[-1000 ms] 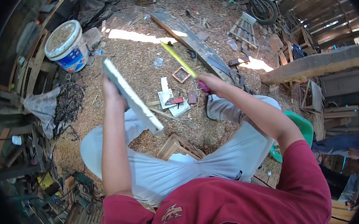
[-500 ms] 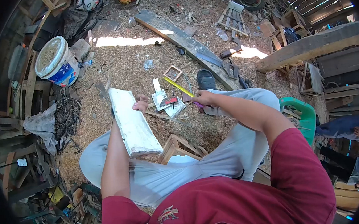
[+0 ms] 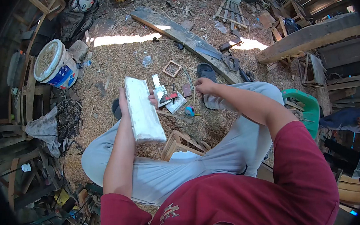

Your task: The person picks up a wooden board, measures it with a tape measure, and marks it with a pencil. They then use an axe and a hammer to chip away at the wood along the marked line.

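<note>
A white board (image 3: 144, 111) stands tilted over my left thigh. My left hand (image 3: 124, 103) is wrapped round it, with fingertips showing past its right edge. To the right, my right hand (image 3: 203, 86) is off the board, near the sandal on my foot; its fingers are curled and what they hold, if anything, is too small to make out. A blue and pink tape measure (image 3: 190, 111) lies on the shavings below that hand. Metal plates (image 3: 175, 104) with a red tool (image 3: 169, 97) lie between my hands. Beyond them sits a small wooden frame (image 3: 172, 68).
A long plank (image 3: 182, 36) with a handsaw (image 3: 229, 60) crosses the floor ahead. A bucket (image 3: 55, 65) stands at left. A wooden box frame (image 3: 178, 143) sits between my legs, a green chair (image 3: 310, 106) at right. Another person (image 3: 349, 120) is at far right.
The yellow blade no longer shows, and the tape measure has left my right hand for the floor. The board has shifted right and stands more upright in my left hand.
</note>
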`<state>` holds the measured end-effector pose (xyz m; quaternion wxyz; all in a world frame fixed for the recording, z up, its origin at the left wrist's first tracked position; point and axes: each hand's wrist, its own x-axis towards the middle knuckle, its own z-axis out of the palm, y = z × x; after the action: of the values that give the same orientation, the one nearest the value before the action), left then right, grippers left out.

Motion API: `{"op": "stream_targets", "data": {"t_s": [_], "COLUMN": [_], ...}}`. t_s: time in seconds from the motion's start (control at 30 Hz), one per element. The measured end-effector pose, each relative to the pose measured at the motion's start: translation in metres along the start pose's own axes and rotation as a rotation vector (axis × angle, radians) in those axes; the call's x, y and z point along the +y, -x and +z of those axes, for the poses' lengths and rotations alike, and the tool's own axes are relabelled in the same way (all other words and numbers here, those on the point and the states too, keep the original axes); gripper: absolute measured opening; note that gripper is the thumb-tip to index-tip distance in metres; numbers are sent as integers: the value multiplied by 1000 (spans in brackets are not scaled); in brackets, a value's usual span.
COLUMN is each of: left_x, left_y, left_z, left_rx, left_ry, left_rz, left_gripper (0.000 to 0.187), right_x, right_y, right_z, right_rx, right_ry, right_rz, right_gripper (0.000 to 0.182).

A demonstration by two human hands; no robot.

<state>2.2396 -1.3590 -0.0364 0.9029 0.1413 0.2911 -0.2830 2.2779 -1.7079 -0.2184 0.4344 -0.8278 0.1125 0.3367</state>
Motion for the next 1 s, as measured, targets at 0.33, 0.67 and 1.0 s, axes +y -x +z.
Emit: {"op": "stream_targets", "data": {"t_s": [0.33,0.67,1.0], "left_x": [-25,-51,-164], "left_y": [-32,-108,-293], "left_z": [39,113,152], "left_rx": [109,3,-129], "left_ry": [-306,-1127,-1559], "left_rz": [121,-44,-39], "left_gripper": [67,54,47], "right_x": [-119,-99,186], "right_y": [88,186,45], "right_z": [-92,-270,-206], "right_rx": [216,407,910], "right_ry": [-353,-523,-112], "right_rz": [-401,-632,102], "right_gripper": [34,35,27]}}
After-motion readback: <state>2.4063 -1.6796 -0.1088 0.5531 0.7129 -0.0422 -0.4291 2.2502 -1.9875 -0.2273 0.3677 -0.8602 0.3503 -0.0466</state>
